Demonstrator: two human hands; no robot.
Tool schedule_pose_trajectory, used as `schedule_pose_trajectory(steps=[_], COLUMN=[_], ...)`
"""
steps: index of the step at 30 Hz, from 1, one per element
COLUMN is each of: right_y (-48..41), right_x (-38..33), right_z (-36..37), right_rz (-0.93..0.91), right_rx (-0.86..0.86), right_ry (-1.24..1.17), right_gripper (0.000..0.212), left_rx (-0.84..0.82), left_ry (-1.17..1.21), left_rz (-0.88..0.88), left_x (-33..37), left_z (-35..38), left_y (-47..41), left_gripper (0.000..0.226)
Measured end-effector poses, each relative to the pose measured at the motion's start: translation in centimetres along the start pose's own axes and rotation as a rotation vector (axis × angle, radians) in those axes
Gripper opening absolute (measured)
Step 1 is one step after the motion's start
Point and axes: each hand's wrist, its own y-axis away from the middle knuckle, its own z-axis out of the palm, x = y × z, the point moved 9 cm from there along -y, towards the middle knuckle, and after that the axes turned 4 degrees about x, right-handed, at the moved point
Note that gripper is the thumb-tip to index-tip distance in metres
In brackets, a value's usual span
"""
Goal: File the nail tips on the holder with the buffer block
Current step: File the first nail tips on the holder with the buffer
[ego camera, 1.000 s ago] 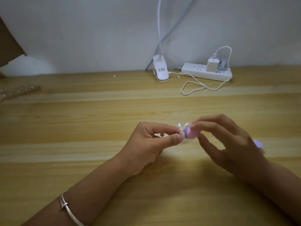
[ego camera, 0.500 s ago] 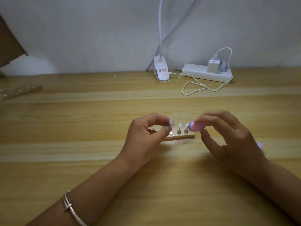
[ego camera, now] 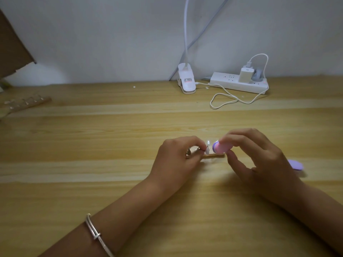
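At desk [ego camera: 92, 136] centre, left hand [ego camera: 178, 156] holds the wooden holder [ego camera: 215, 155]; nail tips [ego camera: 207, 150] stand on it. At its 3 o'clock, right hand [ego camera: 259, 158] pinches the pink buffer block [ego camera: 221, 147], just beside one tip. Far, 12 o'clock: lamp clip [ego camera: 186, 80], power strip [ego camera: 233, 84].

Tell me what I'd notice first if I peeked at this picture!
Probably the bright pink and purple buffer block, pinched in the right hand over the middle of the wooden table. Right beside it, the left hand pinches a tiny nail tip on a small wooden holder. Far back by the wall sits a white power strip with a looping cable.
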Motion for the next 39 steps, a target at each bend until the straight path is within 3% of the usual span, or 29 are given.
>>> schedule_pose_trajectory(steps=[7, 14, 32, 39], right_y=[0.0, 0.0, 0.0, 0.0], right_x=[-0.2, 0.1, -0.2, -0.3], right_z=[0.2, 0.3, 0.6, 0.6], right_rz=[-0.001, 0.016, -0.010, -0.017], right_rx=[-0.020, -0.022, -0.044, -0.050], right_ry=[-0.009, -0.026, -0.043, -0.037], right_gripper=[0.021, 0.020, 0.021, 0.020], left_rx=[0.032, 0.065, 0.174, 0.163], left_ry=[-0.018, 0.179, -0.093, -0.084], left_rz=[-0.040, -0.149, -0.196, -0.175], left_x=[-0.7, -1.8, -2.3, -2.1], left_z=[-0.1, -0.2, -2.0, -1.9], left_y=[-0.2, -0.3, -0.2, -0.3], left_gripper=[0.013, 0.015, 0.010, 0.015])
